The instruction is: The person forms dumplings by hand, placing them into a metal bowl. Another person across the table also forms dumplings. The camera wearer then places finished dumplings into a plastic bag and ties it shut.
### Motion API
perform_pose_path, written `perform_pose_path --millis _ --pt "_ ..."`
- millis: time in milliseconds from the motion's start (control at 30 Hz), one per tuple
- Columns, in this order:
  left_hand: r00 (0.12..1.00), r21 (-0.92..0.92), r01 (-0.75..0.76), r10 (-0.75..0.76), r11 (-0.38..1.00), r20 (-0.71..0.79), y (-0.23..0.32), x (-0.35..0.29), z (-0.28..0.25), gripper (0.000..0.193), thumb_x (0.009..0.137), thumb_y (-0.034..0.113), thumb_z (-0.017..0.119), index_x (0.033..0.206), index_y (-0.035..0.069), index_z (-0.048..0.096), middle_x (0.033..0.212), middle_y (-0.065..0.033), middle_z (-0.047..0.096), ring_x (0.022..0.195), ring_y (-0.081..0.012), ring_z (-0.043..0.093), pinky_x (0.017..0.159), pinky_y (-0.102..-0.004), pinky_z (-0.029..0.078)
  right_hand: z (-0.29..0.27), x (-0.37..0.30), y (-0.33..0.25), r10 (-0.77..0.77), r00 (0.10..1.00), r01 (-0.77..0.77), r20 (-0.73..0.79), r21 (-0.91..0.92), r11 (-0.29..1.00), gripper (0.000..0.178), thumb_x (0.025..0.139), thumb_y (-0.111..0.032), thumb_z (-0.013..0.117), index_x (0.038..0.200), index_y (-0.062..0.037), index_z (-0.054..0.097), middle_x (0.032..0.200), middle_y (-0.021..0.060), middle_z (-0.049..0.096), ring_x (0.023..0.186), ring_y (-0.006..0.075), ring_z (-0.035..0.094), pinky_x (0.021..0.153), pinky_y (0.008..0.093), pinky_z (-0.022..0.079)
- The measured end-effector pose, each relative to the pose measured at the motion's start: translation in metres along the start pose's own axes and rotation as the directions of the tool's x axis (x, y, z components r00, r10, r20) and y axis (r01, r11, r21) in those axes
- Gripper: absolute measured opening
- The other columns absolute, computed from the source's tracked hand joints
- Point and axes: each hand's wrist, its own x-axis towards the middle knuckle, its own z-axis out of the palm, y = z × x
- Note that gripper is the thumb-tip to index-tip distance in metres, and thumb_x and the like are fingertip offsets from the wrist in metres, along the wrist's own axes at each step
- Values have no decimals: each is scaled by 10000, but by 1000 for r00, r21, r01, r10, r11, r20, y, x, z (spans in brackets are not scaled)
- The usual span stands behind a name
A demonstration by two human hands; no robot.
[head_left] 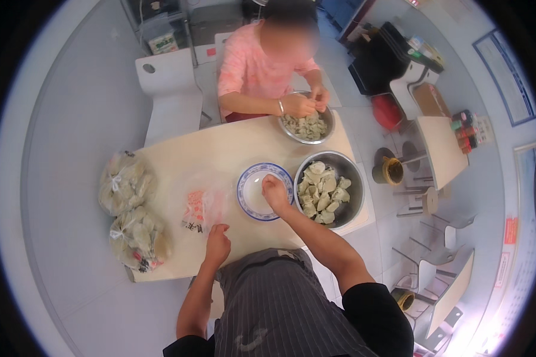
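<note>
My right hand (274, 191) is over a white bowl (245, 209) with a blue patterned rim, its fingers curled closed; whatever they hold is hidden. At the near edge of the table, my left hand (218, 245) has its fingers closed at the edge of a clear plastic bag (216, 206) with red print. Just right of the bowl stands a large steel basin (360, 193) with pale grey-green chunks (324, 191) in it. A smaller steel basin (308, 141) beyond it contains smaller pieces of similar colour.
Across the cream table (208, 152), a person in a pink top (242, 77) works with both hands over the smaller basin. Two tied, filled plastic bags (127, 184) lie at the table's left end. A white chair (171, 95) stands behind the table; more tables and chairs are at right.
</note>
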Motion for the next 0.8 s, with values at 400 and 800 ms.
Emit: perform_pose_path --millis 400,800 --pt "1000 98 0 -1 995 10 11 1 21 318 699 -119 489 958 29 599 904 -173 562 773 -308 569 690 -380 466 -210 12 -29 164 984 -160 -76 57 986 511 958 -436 442 1169 7 582 1150 135 600 1118 257 523 1000 336 362" --pt "889 295 58 85 954 -451 55 9 16 301 667 -93 535 918 51 616 972 -139 560 892 -311 537 804 -417 438 -221 -18 6 -127 980 38 -150 -493 869 170 821 -24 568 961 -22 664 902 129 691 867 213 663 802 297 492"
